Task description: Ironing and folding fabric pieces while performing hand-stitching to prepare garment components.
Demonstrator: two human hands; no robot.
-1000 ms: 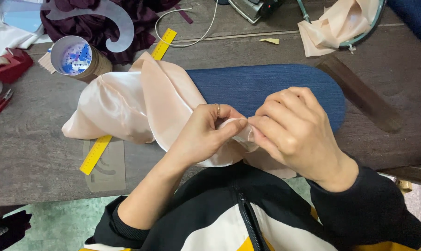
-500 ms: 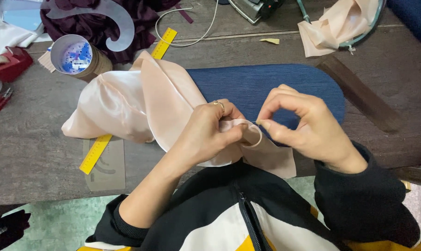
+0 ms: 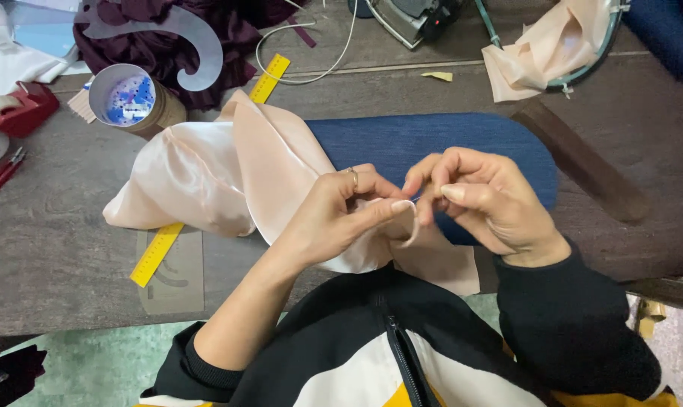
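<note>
The work in hand looks like hand-finishing an edge of the pale peach satin fabric (image 3: 228, 177), which lies bunched across the near middle of the wooden table (image 3: 47, 249) and partly over the blue padded pressing board (image 3: 432, 143). The left hand (image 3: 334, 218) is closed on a fold of that fabric, thumb and forefinger pinching its edge just at the board's near side; a ring shows on one finger. The right hand (image 3: 477, 200) is closed too, fingertips pinched together right against the same edge, seemingly on a needle or thread too fine to make out. The next move would call for a steady pinch from the left hand and a short, careful pull from the right. A yellow ruler (image 3: 157, 252) pokes out from under the cloth at the left, a pin tub (image 3: 126, 98) stands farther off, and an iron (image 3: 413, 15) sits at the far edge
</note>
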